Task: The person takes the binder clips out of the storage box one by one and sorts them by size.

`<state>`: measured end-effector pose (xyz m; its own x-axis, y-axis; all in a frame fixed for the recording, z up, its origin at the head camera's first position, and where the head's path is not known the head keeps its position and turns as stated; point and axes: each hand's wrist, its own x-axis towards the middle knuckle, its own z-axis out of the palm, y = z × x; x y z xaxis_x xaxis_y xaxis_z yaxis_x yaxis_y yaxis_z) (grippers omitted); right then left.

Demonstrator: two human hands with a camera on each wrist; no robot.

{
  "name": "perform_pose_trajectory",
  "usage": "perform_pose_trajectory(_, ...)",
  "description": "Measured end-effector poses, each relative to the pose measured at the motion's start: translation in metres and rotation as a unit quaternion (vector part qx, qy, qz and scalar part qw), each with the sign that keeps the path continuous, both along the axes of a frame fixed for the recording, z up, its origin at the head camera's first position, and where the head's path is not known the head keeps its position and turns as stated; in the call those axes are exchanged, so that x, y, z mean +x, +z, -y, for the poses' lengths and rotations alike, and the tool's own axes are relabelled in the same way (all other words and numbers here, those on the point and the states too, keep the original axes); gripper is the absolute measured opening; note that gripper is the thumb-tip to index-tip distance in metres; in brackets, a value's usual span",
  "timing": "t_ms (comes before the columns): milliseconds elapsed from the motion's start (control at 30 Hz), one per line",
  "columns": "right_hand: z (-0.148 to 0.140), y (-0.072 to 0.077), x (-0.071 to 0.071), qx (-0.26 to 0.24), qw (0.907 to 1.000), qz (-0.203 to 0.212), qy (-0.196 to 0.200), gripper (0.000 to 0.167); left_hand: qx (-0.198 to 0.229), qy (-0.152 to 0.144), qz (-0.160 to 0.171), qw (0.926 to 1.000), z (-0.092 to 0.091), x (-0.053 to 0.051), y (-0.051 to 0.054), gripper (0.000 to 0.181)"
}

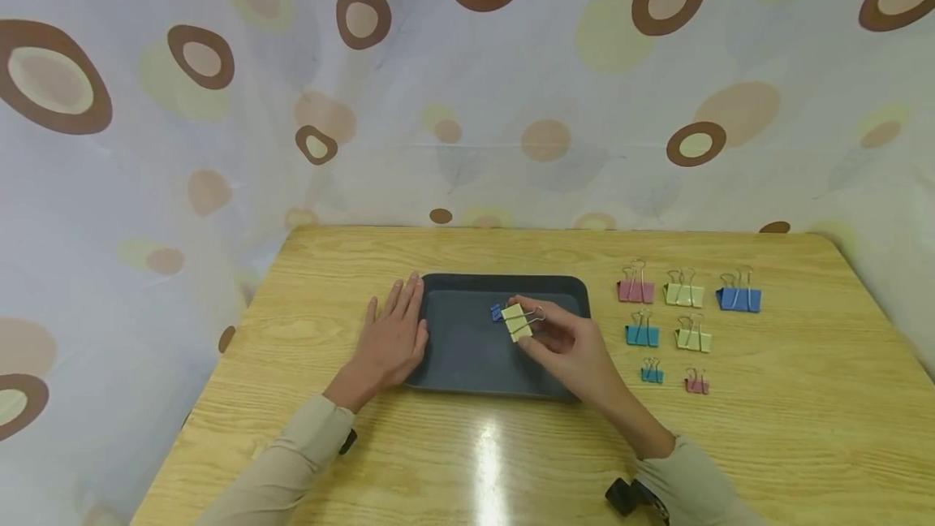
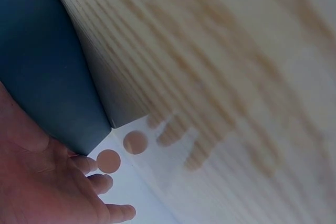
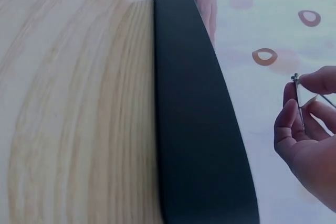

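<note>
Thumb and fingers of my right hand [image 1: 577, 347] pinch a yellow binder clip [image 1: 518, 323] above the dark tray [image 1: 467, 372]. In the right wrist view the clip [image 3: 299, 103] shows edge-on between the fingertips. A small blue binder clip [image 1: 497, 312] lies in the tray, just left of the yellow one and partly hidden by it. My left hand [image 1: 390, 339] lies with straight fingers along the tray's left side, thumb at the rim. The left wrist view shows that hand [image 2: 47, 182] beside the tray wall [image 2: 58, 72].
Right of the tray, binder clips stand in rows: a pink [image 1: 636, 291], a yellow [image 1: 684, 294] and a large blue one [image 1: 739, 299] at the back; a teal [image 1: 642, 336] and a yellow one [image 1: 693, 339] mid-row; a small teal [image 1: 652, 375] and a pink one [image 1: 697, 385] in front.
</note>
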<state>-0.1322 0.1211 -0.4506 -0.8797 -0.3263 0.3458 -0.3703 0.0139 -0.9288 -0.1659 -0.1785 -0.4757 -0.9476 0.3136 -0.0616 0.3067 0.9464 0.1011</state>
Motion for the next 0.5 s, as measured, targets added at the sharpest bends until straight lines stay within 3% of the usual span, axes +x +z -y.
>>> perform_pose_trajectory(167,-0.005,0.002,0.001,-0.019,0.9997,-0.002,0.017,0.048,0.000,-0.001,-0.002,1.0000,0.000,0.000,0.001,0.064)
perform_pose_trajectory(400,-0.015,-0.003,0.003,-0.026,0.9967,0.055,0.054,0.036,0.000,-0.003,-0.015,0.9999,0.000,0.001,0.002,0.064)
perform_pose_trajectory(500,-0.020,-0.004,0.005,-0.019,0.9956,0.077,0.049,0.031,-0.001,-0.006,-0.021,0.9998,0.000,0.000,0.001,0.064)
